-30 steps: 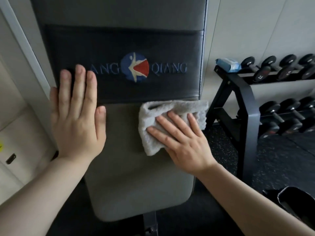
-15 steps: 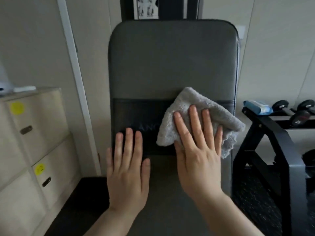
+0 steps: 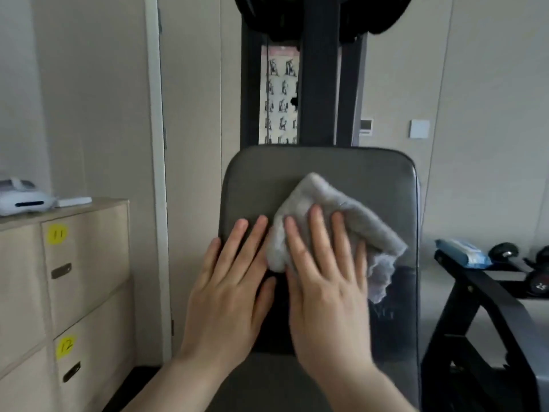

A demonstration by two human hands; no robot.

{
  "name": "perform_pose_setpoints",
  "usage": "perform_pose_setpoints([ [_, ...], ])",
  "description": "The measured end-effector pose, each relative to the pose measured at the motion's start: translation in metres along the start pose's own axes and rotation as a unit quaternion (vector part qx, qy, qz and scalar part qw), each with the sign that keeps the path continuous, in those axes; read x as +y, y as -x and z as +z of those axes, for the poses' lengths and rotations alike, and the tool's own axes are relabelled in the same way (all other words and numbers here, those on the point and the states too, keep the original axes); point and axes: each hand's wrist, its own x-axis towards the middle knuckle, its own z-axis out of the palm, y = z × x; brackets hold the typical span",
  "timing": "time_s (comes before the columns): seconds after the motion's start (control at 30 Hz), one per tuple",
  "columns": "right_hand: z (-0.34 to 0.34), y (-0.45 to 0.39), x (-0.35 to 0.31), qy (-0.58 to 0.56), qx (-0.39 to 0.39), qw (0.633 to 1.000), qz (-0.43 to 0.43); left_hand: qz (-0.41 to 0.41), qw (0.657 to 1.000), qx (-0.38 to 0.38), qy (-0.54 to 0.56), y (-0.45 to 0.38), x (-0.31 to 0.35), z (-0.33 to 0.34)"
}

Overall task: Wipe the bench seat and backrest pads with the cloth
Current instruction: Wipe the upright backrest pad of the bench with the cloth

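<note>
The upright grey backrest pad [image 3: 320, 165] of the bench fills the middle of the head view, with a darker band across it behind my hands. My right hand [image 3: 326, 281] lies flat with straight fingers on a crumpled grey cloth [image 3: 341, 209] and presses it against the upper part of the pad. The cloth's loose corner hangs out to the right of that hand. My left hand [image 3: 228, 289] rests flat on the pad just left of the cloth, fingers straight. The seat pad is out of view.
A wooden cabinet [image 3: 89, 278] with yellow numbered stickers stands at the left, with a white device [image 3: 23, 200] on top. A black dumbbell rack [image 3: 487, 310] at the right holds dumbbells [image 3: 537, 286] and a blue wipes pack [image 3: 463, 254]. A dark machine frame [image 3: 318, 84] rises behind the pad.
My right hand has slid the cloth upward from the lower pad, over the dark logo band, to the pad's upper part. My left hand moved up and closer to the right one.
</note>
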Motion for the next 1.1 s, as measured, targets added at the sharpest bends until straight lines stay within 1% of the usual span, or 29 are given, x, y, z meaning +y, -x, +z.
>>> perform_pose_setpoints([
  [0.07, 0.000, 0.005, 0.004, 0.012, -0.028, 0.997, -0.069, 0.005, 1.000, -0.002, 0.007, -0.001, -0.004, -0.001],
  [0.13, -0.012, -0.001, 0.028, 0.054, -0.052, 0.989, -0.130, 0.006, 1.000, -0.009, 0.010, 0.001, -0.006, -0.005],
  [0.17, -0.020, -0.007, 0.038, 0.062, -0.063, 0.987, -0.133, 0.009, 1.000, -0.015, 0.003, 0.001, -0.005, -0.008],
  [0.23, -0.030, -0.029, 0.041, 0.057, -0.059, 0.992, -0.094, 0.027, 0.999, -0.031, -0.028, -0.003, -0.007, -0.016],
  [0.3, -0.030, -0.058, 0.022, 0.046, -0.043, 0.996, -0.060, 0.056, 0.995, -0.055, -0.057, -0.013, -0.014, -0.022],
  [0.33, -0.027, -0.073, 0.009, 0.045, -0.047, 0.996, -0.062, 0.073, 0.993, -0.064, -0.068, -0.020, -0.019, -0.025],
  [0.43, -0.017, -0.110, -0.024, 0.056, -0.085, 0.986, -0.130, 0.125, 0.983, -0.092, -0.093, -0.042, -0.032, -0.034],
  [0.5, -0.019, -0.120, -0.025, 0.059, -0.100, 0.979, -0.168, 0.140, 0.979, -0.102, -0.109, -0.048, -0.038, -0.040],
  [0.53, -0.023, -0.119, -0.017, 0.057, -0.103, 0.978, -0.172, 0.143, 0.977, -0.104, -0.116, -0.049, -0.039, -0.043],
  [0.57, -0.029, -0.116, -0.003, 0.056, -0.096, 0.981, -0.157, 0.140, 0.978, -0.104, -0.117, -0.048, -0.039, -0.045],
  [0.6, -0.036, -0.112, 0.014, 0.058, -0.072, 0.988, -0.125, 0.132, 0.980, -0.101, -0.112, -0.046, -0.039, -0.047],
  [0.67, -0.058, -0.106, 0.041, 0.064, -0.025, 0.997, -0.028, 0.117, 0.984, -0.089, -0.098, -0.042, -0.035, -0.049],
  [0.73, -0.065, -0.114, 0.044, 0.070, -0.033, 0.996, 0.051, 0.109, 0.987, -0.079, -0.086, -0.042, -0.028, -0.049],
  [0.77, -0.062, -0.121, 0.035, 0.078, -0.039, 0.994, 0.065, 0.104, 0.988, -0.077, -0.081, -0.043, -0.023, -0.047],
  [0.8, -0.057, -0.126, 0.022, 0.090, -0.039, 0.994, 0.055, 0.099, 0.989, -0.076, -0.076, -0.045, -0.017, -0.044],
  [0.87, -0.045, -0.126, 0.001, 0.087, -0.027, 0.996, 0.003, 0.083, 0.992, -0.070, -0.058, -0.051, -0.004, -0.036],
  [0.9, -0.040, -0.122, 0.000, 0.075, -0.020, 0.997, -0.023, 0.071, 0.994, -0.067, -0.047, -0.054, 0.002, -0.032],
  [0.97, -0.040, -0.109, 0.019, 0.052, -0.012, 0.997, -0.054, 0.049, 0.997, -0.054, -0.031, -0.055, 0.009, -0.025],
  [1.0, -0.042, -0.102, 0.035, 0.043, -0.002, 0.998, -0.051, 0.045, 0.997, -0.046, -0.030, -0.053, 0.011, -0.021],
  [1.03, -0.044, -0.094, 0.050, 0.026, 0.017, 0.999, -0.030, 0.045, 0.998, -0.040, -0.029, -0.050, 0.010, -0.019],
  [1.1, -0.048, -0.080, 0.068, -0.036, 0.055, 0.995, 0.068, 0.037, 0.999, -0.030, -0.027, -0.042, 0.010, -0.015],
])
